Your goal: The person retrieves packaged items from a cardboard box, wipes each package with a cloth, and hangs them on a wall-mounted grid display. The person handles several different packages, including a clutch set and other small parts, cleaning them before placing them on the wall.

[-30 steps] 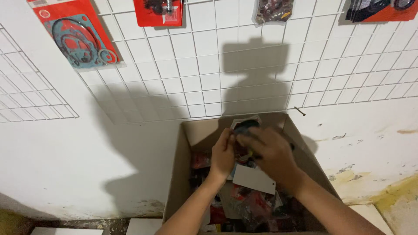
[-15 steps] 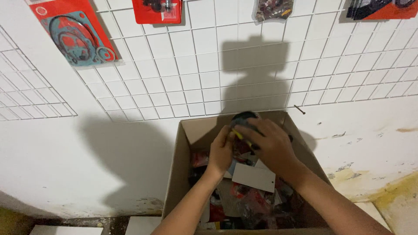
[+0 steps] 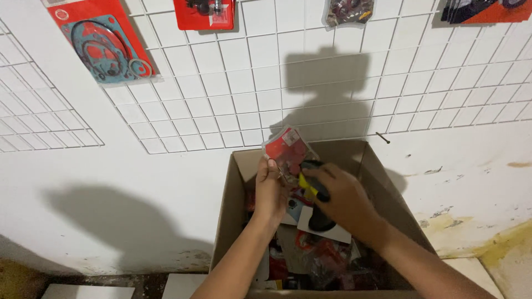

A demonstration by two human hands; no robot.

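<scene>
My left hand [image 3: 270, 191] grips a small clear packet with a red card [image 3: 286, 150], lifted upright above an open cardboard box [image 3: 230, 207]. My right hand [image 3: 341, 199] holds a packet with a black part and yellow strip [image 3: 310, 177] just beside it, over the box. Both hands are close together above the box's back half. The box is filled with several packaged parts in red, black and white [image 3: 318, 254].
A white wire grid [image 3: 249, 94] hangs on the white wall above the box. On it hang a red gasket packet [image 3: 100, 41], another red packet [image 3: 202, 11] and two more at the top right. A nail [image 3: 381, 137] sticks out of the wall.
My left hand has raised the red packet up out of the box. My right hand has shifted slightly right and down with its packet.
</scene>
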